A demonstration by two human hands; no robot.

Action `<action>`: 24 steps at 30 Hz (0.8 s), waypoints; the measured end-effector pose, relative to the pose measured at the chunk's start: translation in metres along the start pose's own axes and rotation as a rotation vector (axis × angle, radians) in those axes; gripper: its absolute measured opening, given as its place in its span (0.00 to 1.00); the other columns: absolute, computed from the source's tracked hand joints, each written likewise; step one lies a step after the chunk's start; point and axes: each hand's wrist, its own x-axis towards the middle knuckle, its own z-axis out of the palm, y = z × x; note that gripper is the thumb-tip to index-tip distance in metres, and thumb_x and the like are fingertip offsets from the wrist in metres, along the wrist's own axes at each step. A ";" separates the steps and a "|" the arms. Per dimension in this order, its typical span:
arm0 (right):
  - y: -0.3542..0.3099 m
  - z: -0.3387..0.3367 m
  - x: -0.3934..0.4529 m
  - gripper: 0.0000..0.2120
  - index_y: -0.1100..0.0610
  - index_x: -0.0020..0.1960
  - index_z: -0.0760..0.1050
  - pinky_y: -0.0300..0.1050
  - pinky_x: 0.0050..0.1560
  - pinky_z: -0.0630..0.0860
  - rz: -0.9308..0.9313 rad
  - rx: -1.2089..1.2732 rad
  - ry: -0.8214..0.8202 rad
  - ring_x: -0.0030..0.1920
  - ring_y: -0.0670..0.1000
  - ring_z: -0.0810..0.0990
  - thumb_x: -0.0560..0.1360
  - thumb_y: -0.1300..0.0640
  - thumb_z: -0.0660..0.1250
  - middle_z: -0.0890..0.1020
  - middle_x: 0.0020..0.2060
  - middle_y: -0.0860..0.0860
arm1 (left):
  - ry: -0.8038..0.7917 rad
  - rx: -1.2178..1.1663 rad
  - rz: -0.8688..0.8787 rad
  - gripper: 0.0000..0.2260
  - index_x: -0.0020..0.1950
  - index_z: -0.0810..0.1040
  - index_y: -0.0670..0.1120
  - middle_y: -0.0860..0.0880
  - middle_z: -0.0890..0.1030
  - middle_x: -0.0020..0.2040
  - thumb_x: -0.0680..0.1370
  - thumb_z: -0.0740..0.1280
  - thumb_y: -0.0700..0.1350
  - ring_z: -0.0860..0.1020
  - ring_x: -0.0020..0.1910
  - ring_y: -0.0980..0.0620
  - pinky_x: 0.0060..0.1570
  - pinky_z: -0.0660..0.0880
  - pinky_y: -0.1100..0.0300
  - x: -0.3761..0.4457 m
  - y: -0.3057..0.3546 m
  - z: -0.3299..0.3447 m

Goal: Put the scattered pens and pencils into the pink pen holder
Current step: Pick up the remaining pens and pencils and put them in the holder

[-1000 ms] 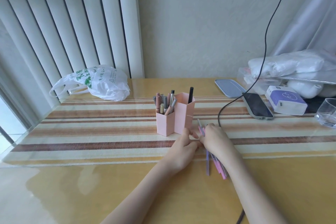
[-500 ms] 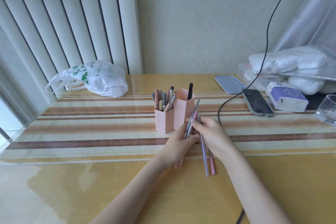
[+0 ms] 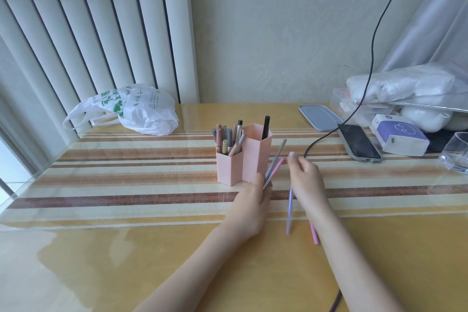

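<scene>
The pink pen holder stands mid-table, its low left cell full of several pens, its tall right cell holding one black pen. My left hand grips a grey pen and a pink pen, tips slanting up beside the holder's right wall. My right hand is just to the right, holding a purple pen and a pink pen that hang down towards the table.
A white plastic bag lies at the back left. A black cable drops to the table behind my right hand. At the right are a phone, a blue lid, a purple-and-white box and a glass.
Two pens have passed into my left hand. My hands have drawn apart, the right one shifting right with the purple and pink pens.
</scene>
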 end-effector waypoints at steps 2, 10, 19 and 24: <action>0.001 0.000 0.001 0.21 0.59 0.44 0.78 0.43 0.29 0.61 0.019 0.019 0.052 0.28 0.51 0.66 0.82 0.50 0.52 0.66 0.24 0.49 | 0.020 0.153 -0.026 0.08 0.46 0.61 0.42 0.43 0.75 0.39 0.80 0.54 0.46 0.74 0.40 0.37 0.36 0.70 0.49 -0.002 0.009 0.007; 0.003 0.003 0.003 0.19 0.63 0.42 0.76 0.43 0.33 0.66 -0.020 -0.039 0.085 0.33 0.52 0.72 0.82 0.53 0.54 0.76 0.30 0.53 | -0.023 0.623 -0.045 0.09 0.48 0.60 0.45 0.44 0.79 0.51 0.79 0.58 0.49 0.79 0.50 0.41 0.34 0.63 0.55 -0.001 0.021 0.025; 0.012 -0.019 0.013 0.19 0.65 0.49 0.77 0.51 0.34 0.79 0.125 -0.037 0.077 0.29 0.54 0.73 0.81 0.51 0.54 0.70 0.26 0.53 | -0.113 0.763 -0.089 0.02 0.50 0.66 0.43 0.44 0.81 0.51 0.79 0.58 0.39 0.81 0.50 0.42 0.25 0.56 0.60 0.013 0.032 0.028; 0.017 -0.028 0.014 0.19 0.65 0.44 0.75 0.44 0.27 0.78 0.183 -0.082 0.016 0.20 0.50 0.75 0.81 0.51 0.55 0.74 0.27 0.55 | -0.054 0.754 -0.111 0.07 0.55 0.70 0.41 0.43 0.81 0.52 0.79 0.56 0.38 0.80 0.51 0.40 0.36 0.64 0.57 0.017 0.027 0.025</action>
